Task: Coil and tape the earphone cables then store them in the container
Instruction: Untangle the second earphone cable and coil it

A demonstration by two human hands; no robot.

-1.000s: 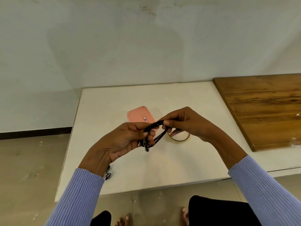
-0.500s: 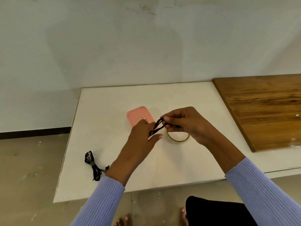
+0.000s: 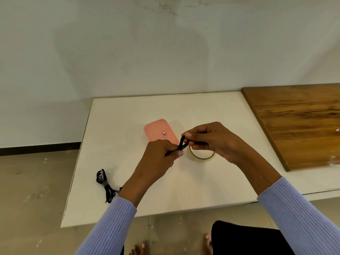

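Note:
A black earphone cable (image 3: 181, 144), folded into a short bundle, is held above the white table (image 3: 128, 115) between both hands. My left hand (image 3: 158, 155) grips its lower end and my right hand (image 3: 207, 138) pinches its upper end. Just behind the hands lies a pink container (image 3: 156, 130) with its lid on and a small label. A thin roll of clear tape (image 3: 201, 156) lies flat under my right hand. A second black cable bundle (image 3: 104, 183), bound with a grey band, lies near the table's left front edge.
A brown wooden board (image 3: 298, 122) covers the table's right part. The wall stands right behind the table. The floor lies to the left and in front, with my bare feet (image 3: 139, 249) below the table's front edge.
My left hand has turned over and shifted right, so the bundle at the left front edge is now uncovered. The held cable is drawn into a tighter, shorter bundle between both hands.

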